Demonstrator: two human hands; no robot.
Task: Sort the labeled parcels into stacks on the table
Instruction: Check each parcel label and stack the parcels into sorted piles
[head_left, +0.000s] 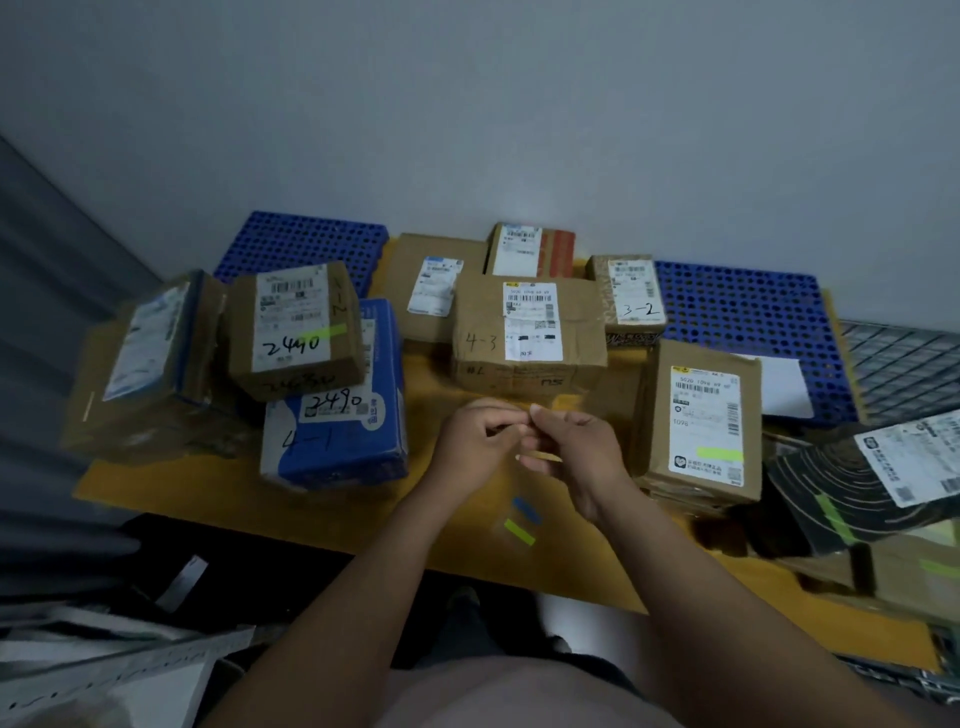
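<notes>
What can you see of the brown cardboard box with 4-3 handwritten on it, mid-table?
The brown cardboard box is a closed, squat carton lying flat on the yellow table, its top slightly creased. A white shipping label with barcodes sits right of centre on top, and 4-3 is handwritten left of it. Print on the front face reads upside down. A smaller brown box marked 3-2 stands close at its right rear; contact is unclear.

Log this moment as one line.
right hand: pinches yellow strip | left hand: curled against it, hold unclear | 4-3 box: on table, untouched | green strip: lying on table
</notes>
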